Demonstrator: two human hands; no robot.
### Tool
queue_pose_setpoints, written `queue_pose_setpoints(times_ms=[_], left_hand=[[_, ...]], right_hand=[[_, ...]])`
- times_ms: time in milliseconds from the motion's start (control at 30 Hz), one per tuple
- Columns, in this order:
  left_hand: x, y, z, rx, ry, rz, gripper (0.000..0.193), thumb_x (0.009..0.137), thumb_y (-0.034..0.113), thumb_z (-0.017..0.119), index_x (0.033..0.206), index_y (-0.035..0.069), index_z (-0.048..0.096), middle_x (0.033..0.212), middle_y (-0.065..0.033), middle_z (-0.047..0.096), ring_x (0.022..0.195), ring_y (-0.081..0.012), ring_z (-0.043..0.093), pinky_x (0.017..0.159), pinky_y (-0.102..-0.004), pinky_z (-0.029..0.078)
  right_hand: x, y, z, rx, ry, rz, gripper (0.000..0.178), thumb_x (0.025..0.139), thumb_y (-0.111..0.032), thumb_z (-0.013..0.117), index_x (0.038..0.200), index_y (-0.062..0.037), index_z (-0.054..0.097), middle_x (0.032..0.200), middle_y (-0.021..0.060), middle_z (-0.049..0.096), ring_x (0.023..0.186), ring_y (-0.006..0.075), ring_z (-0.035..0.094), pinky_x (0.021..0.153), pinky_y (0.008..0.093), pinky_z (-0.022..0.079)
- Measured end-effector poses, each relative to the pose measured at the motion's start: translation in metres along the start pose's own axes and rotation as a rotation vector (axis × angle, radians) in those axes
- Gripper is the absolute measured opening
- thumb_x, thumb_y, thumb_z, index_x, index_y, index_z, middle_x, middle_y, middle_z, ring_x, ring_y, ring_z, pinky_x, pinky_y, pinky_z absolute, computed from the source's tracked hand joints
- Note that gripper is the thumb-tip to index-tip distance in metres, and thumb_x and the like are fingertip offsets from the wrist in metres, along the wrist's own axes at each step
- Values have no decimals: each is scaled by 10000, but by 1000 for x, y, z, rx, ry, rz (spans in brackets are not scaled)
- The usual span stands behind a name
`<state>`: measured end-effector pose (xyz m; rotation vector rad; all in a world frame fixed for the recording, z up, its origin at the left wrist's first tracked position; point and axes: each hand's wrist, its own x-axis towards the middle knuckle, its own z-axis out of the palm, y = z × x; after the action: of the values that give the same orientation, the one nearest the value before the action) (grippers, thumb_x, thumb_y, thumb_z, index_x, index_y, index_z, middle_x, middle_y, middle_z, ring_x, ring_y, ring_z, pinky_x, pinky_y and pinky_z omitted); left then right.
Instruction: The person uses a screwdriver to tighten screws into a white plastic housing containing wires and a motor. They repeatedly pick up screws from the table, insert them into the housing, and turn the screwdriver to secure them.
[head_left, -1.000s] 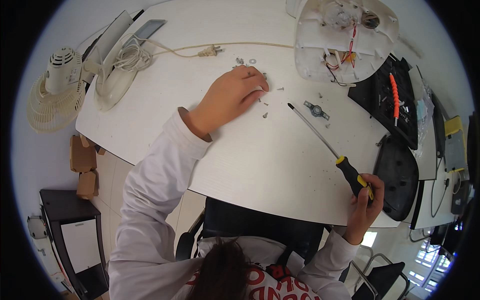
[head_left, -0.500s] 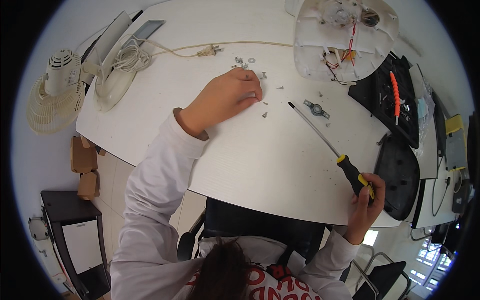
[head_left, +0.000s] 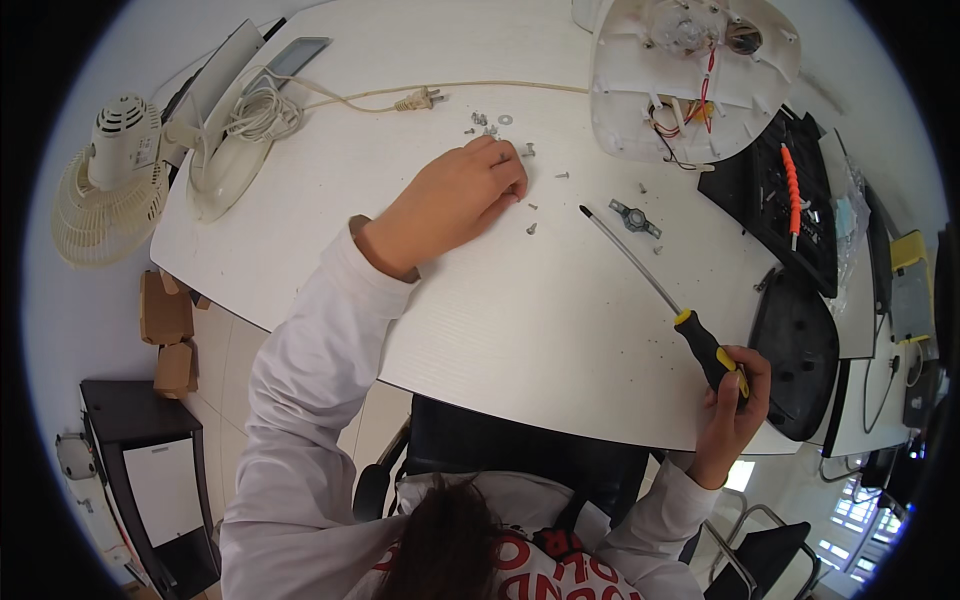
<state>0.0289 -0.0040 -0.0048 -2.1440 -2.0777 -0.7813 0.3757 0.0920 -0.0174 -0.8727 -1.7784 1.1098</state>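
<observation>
My right hand (head_left: 735, 400) grips the black and yellow handle of a long screwdriver (head_left: 655, 282) at the right front of the white table. Its dark tip points away to the left, near a small metal bracket (head_left: 634, 219). Over the table's middle, my left hand (head_left: 458, 208) has its fingers curled together; whatever they hold, if anything, is hidden. Close to those fingertips lie a small screw (head_left: 531, 229) and another screw (head_left: 562, 176). A little pile of screws (head_left: 482, 121) and a flat washer (head_left: 505, 119) lie just beyond the hand.
A white fan (head_left: 125, 160) with a coiled cord (head_left: 264, 117) is at the left; its plug (head_left: 417, 99) lies across the back. An opened white housing (head_left: 640, 75) with red wires sits back right. Beside it are a black tray (head_left: 800, 200) and a black cover (head_left: 795, 345).
My left hand has shifted very slightly and its fingers stay curled. The right hand and the screwdriver look the same.
</observation>
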Motion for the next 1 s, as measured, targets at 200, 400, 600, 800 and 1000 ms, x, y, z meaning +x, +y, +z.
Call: queue_pose_setpoints(times_ms=[200, 400, 600, 800, 1000], left_hand=[[-2, -3, -7, -37, -66, -65, 135, 759, 23, 651, 862, 57, 570, 988, -59, 536, 991, -257, 526, 808, -339, 460], [-3, -3, -8, -78, -97, -70, 129, 749, 39, 656, 843, 52, 569, 1008, -66, 514, 1036, -273, 493, 855, -342, 437], [-2, -2, -5, -77, -66, -59, 123, 742, 33, 654, 826, 49, 567, 1004, -56, 510, 1021, -263, 489, 850, -326, 433], [-3, -2, -4, -96, -66, -51, 118, 739, 28, 655, 821, 46, 572, 1012, -50, 515, 1020, -254, 492, 851, -323, 434], [-2, 0, -6, -76, -58, -38, 112, 741, 28, 656, 823, 44, 581, 1007, -52, 520, 1022, -252, 499, 849, -327, 439]], right_hand=[[0, 0, 0, -6, 2, 2, 257, 908, -246, 575, 1040, -26, 570, 947, 32, 549, 587, 36, 396, 549, 164, 321], [-1, 2, -1, -7, 4, 19, 256, 911, -240, 570, 1043, -20, 568, 959, 38, 547, 587, 36, 402, 547, 162, 328], [-1, 3, -1, -14, 6, 12, 258, 912, -245, 574, 1041, -21, 570, 960, 38, 548, 585, 36, 403, 540, 159, 327], [-1, 3, -1, -17, 11, 15, 255, 911, -239, 579, 1042, -21, 572, 958, 38, 550, 587, 35, 405, 536, 160, 327], [0, 3, -1, -15, 5, 20, 239, 910, -220, 574, 1044, -22, 573, 951, 36, 550, 591, 34, 403, 535, 160, 326]])
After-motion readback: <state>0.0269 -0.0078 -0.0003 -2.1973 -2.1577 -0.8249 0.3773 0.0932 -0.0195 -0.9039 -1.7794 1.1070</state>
